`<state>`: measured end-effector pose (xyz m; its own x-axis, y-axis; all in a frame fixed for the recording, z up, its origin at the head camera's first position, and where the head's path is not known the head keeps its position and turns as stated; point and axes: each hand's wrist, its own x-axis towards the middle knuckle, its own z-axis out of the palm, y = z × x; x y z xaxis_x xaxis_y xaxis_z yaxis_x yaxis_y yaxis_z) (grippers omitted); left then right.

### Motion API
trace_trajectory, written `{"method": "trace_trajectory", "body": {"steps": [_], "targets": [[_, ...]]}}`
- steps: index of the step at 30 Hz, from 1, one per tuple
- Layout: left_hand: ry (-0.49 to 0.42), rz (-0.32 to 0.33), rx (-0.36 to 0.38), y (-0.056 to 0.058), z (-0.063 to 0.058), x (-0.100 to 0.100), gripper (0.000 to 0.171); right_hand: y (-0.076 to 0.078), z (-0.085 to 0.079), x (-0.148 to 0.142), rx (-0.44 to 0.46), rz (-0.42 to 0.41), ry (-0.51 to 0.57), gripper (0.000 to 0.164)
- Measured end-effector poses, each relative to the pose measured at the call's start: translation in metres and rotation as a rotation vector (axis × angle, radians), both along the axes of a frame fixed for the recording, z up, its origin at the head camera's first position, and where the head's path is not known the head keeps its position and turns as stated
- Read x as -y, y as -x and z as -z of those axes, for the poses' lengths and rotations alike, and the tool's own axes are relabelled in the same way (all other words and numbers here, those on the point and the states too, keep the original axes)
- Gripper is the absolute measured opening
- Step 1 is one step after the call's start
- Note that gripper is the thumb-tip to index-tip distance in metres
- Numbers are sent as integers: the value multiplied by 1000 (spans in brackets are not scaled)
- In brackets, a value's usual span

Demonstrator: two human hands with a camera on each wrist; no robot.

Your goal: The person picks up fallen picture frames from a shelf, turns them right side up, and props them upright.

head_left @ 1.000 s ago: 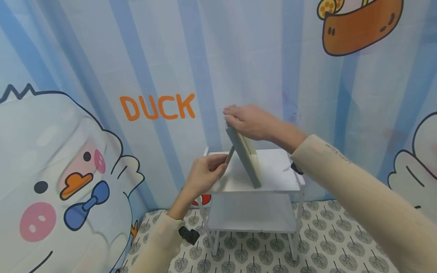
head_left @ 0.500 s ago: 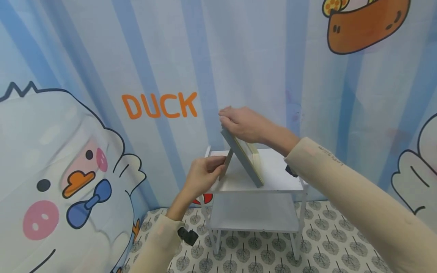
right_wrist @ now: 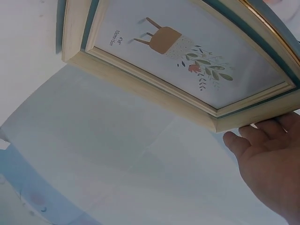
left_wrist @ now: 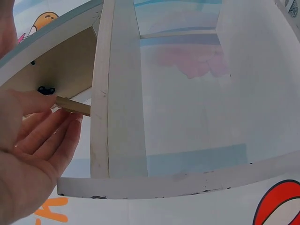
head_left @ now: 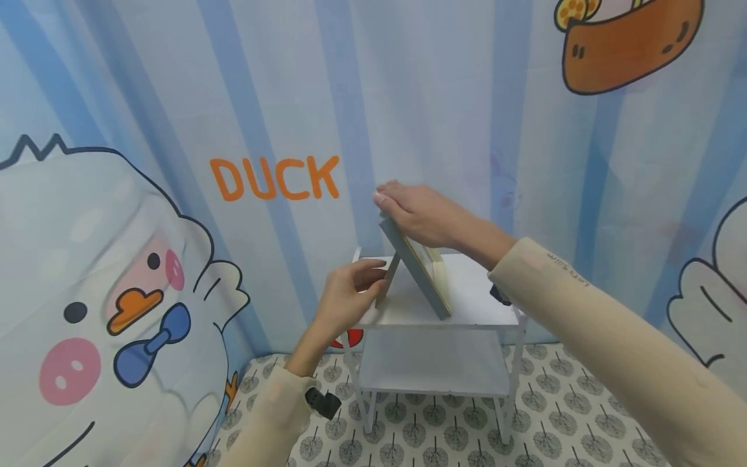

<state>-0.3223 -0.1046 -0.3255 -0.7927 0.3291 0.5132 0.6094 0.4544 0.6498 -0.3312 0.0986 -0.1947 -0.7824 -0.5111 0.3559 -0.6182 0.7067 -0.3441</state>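
A picture frame stands tilted on the top of a small white shelf rack, leaning back on its swung-out rear leg. The right wrist view shows its cream and teal moulding around a print of a potted plant. My left hand pinches that leg, thumb on one side and fingers on the other. Across the frame's upper edge rests my right hand, its fingers fairly straight and touching the edge. A dark turn-clip shows on the frame's brown backing.
The white rack has a lower shelf and raised side rails. Behind it hangs a striped curtain with cartoon ducks. Tree-patterned flooring lies beneath.
Since a second ago the frame has leaned further back to the left, with my right hand moving along. My left hand stays at the leg, its upper finger now slightly lifted.
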Motion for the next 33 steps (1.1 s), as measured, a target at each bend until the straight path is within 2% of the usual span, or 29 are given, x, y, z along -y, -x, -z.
{"method": "trace_trajectory", "body": {"steps": [6,9,13,15,17,20,22,24,26,33], "targets": [[4,-29,-54,-3,0,-2,32,0,2,-4,11,9,11,62],[-5,-53,-128,-8,0,-3,30,2,2,-11,26,24,63,64],[-55,-50,-191,-19,-5,-7,26,8,6,-25,67,105,169,63],[-119,-36,-167,-25,-8,-11,23,13,11,-31,99,155,210,59],[-195,-19,-112,-32,-9,-16,23,20,16,-35,144,179,239,55],[-293,-13,-26,-41,-8,-25,29,28,25,-38,250,185,307,51],[-316,-21,4,-45,-5,-32,31,31,31,-38,326,179,359,51],[-308,-41,7,-48,-1,-40,31,34,37,-37,378,174,402,49],[-299,-65,-5,-49,3,-46,32,36,40,-35,391,174,413,46],[-342,-132,-88,-47,8,-63,33,39,46,-30,304,202,388,42]]}}
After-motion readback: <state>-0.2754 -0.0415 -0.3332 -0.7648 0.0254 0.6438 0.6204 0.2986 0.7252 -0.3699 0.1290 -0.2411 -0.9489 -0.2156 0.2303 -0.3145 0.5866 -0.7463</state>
